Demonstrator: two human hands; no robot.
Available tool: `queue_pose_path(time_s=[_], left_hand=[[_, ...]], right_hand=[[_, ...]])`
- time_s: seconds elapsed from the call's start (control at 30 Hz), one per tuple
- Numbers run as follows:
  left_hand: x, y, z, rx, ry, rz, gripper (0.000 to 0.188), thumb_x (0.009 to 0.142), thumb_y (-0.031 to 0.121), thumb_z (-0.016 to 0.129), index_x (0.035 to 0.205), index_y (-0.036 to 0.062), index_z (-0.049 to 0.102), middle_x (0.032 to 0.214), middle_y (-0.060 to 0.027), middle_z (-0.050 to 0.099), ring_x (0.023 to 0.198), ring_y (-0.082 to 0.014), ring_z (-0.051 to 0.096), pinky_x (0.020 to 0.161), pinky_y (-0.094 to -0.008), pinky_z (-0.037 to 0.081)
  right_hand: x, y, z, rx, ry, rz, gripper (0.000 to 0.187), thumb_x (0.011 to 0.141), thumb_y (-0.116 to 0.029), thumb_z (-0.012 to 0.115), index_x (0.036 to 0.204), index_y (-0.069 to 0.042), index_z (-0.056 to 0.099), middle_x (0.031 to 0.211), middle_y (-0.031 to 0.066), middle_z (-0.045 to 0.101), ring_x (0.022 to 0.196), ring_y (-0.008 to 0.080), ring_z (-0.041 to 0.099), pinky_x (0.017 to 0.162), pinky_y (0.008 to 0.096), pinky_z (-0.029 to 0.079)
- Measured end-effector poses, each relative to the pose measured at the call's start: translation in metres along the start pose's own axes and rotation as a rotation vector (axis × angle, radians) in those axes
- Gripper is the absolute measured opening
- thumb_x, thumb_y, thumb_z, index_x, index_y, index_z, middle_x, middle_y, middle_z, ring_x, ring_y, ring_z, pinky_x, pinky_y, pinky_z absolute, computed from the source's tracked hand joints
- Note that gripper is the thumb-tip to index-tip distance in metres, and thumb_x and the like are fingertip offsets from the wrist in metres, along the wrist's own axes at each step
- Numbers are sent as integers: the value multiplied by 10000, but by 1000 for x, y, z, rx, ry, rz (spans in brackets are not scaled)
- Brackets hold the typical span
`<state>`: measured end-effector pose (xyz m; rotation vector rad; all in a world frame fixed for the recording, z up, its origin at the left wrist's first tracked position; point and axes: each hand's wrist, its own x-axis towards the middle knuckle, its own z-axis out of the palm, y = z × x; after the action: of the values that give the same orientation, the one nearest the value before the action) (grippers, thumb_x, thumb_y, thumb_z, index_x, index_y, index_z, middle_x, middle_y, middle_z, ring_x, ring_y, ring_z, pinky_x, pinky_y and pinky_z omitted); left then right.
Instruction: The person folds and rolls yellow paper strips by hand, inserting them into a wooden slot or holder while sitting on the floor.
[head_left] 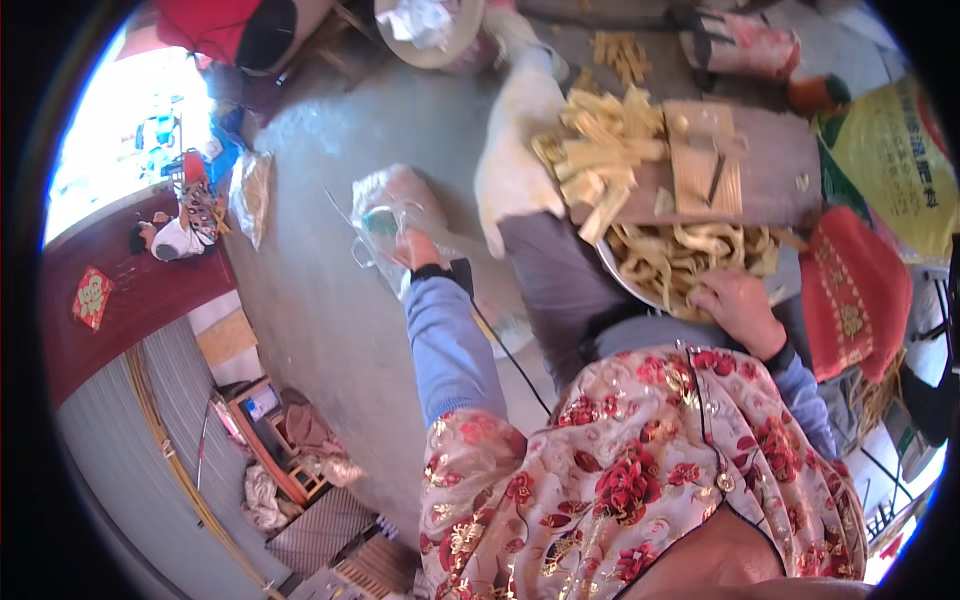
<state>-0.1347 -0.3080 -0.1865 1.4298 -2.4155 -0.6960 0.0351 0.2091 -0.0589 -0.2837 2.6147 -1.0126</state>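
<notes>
My left hand is closed on the top of a clear plastic bag, held out to the left above the floor. Something green shows through the bag; what it is I cannot make out. Over on the right, my right hand has its fingers curled into curly, pale yellow strips in a metal basin by my lap. A wooden board lies across the basin's far side. On it sit a ridged slicing tool and a heap of straighter, thick-cut strips.
More cut pieces lie on the floor beyond the board. A white bucket stands at the far side. Right of the basin are a red patterned cloth and a yellow-green sack. Another person is far left near the bright doorway.
</notes>
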Motion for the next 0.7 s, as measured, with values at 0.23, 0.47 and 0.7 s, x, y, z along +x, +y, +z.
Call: queue_pose_path(time_s=[0.23, 0.47, 0.7], left_hand=[[56, 103, -35, -602, 11, 328, 428, 822, 12, 398, 1232, 4, 523, 1136, -178, 586, 1012, -276, 579, 879, -363, 448], [-11, 211, -65, -392, -77, 694, 497, 847, 96, 493, 1335, 42, 413, 1192, -178, 563, 1075, -270, 556, 939, -357, 417], [4, 152, -87, -604, -644, 554, 780, 845, 258, 645, 1432, 63, 171, 1262, -182, 505, 1171, -267, 491, 958, -380, 395]], right_hand=[[-5, -20, -6, 15, 33, -4, 212, 697, -200, 676, 812, -32, 621, 738, 146, 602, 712, 335, 578, 643, 405, 458], [-22, -21, -7, 72, 150, 181, 216, 711, -149, 680, 887, -34, 630, 775, 147, 615, 742, 328, 589, 669, 394, 473], [-36, -15, -10, 447, 215, 302, 204, 797, -48, 630, 989, 21, 624, 775, 53, 625, 697, 144, 587, 640, 267, 480]])
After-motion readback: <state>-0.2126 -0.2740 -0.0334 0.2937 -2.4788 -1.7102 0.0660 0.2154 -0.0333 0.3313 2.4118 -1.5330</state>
